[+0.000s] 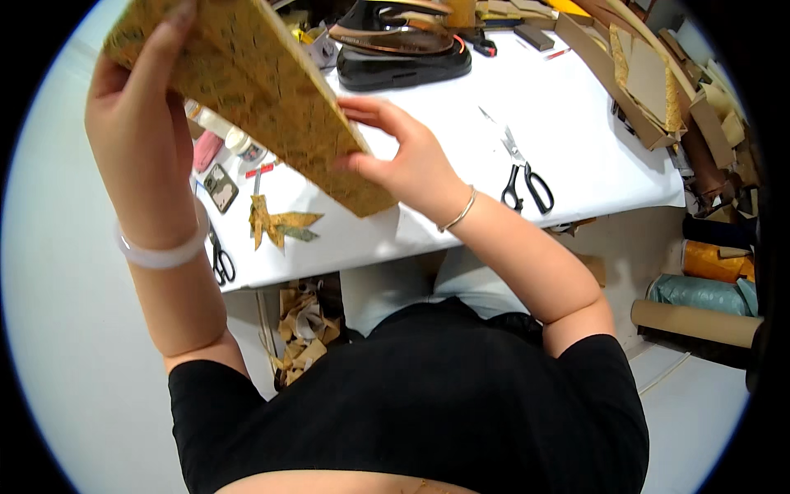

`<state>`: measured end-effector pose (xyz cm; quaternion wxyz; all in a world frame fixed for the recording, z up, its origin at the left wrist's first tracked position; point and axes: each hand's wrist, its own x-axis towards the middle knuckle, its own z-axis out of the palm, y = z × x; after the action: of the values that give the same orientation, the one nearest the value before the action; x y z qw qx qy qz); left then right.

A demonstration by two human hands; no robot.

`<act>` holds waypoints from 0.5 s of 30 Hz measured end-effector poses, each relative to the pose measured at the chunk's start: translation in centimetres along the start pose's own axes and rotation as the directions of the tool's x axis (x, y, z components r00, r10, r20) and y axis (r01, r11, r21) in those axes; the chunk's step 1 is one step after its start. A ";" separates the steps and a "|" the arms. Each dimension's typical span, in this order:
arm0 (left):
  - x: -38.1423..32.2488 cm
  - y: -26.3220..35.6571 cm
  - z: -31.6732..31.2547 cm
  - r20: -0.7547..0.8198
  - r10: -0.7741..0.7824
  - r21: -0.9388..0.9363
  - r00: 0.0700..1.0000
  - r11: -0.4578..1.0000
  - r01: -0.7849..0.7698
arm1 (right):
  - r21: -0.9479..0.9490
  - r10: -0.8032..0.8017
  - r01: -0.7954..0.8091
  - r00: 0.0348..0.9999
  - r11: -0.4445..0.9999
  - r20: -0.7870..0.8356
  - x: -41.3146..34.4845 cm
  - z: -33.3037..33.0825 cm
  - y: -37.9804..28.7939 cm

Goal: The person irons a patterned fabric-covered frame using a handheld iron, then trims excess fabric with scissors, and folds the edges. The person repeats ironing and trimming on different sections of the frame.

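A long flat panel covered in patterned golden-brown material (265, 99) is held up at a slant above the white-covered table. My left hand (145, 111) grips its upper left part, the thumb lying on the patterned face. At the lower right end, my right hand (401, 148) holds the long edge between thumb and fingers. Offcuts of similar patterned material (271, 225) lie on the table below the panel. Open black-handled scissors (517, 160) rest to the right of my right hand. The panel's top end runs out of view.
A clothes iron (395, 34) sits on its black base (404, 66) at the back. A phone (220, 188), a white jar (244, 145) and more scissors (221, 259) are at the left. Cardboard trays (617, 80) with scraps line the right edge. Material rolls (697, 296) lie beyond, lower right.
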<state>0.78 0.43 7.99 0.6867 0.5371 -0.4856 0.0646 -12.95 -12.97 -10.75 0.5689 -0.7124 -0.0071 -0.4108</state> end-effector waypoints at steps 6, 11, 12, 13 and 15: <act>-1.6 0.6 0.7 -0.068 -0.141 -0.051 0.988 0.989 0.138 | 0.077 0.050 -0.060 0.992 0.995 0.117 1.4 -1.9 1.8; -2.8 1.6 1.3 -0.159 -0.196 -0.029 0.968 0.981 0.194 | -0.525 -0.230 0.129 0.964 0.841 -0.132 13.5 -8.8 7.2; -2.9 1.4 0.6 -0.169 -0.235 -0.033 0.957 0.972 0.233 | -0.757 -0.367 0.188 0.927 0.626 -0.073 16.2 -10.2 9.1; -3.0 1.4 0.4 -0.166 -0.243 -0.057 0.956 0.970 0.236 | -0.840 -0.293 0.110 0.954 0.531 -0.060 18.4 -11.0 10.4; -3.0 1.3 0.4 -0.160 -0.254 -0.104 0.954 0.965 0.240 | -0.928 -0.177 0.101 0.983 0.359 0.039 22.3 -12.8 12.9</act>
<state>-1.78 1.97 6.68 0.7506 0.5568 -0.3559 0.0040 0.55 -38.18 -7.71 0.0354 -0.8907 0.1832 -0.4145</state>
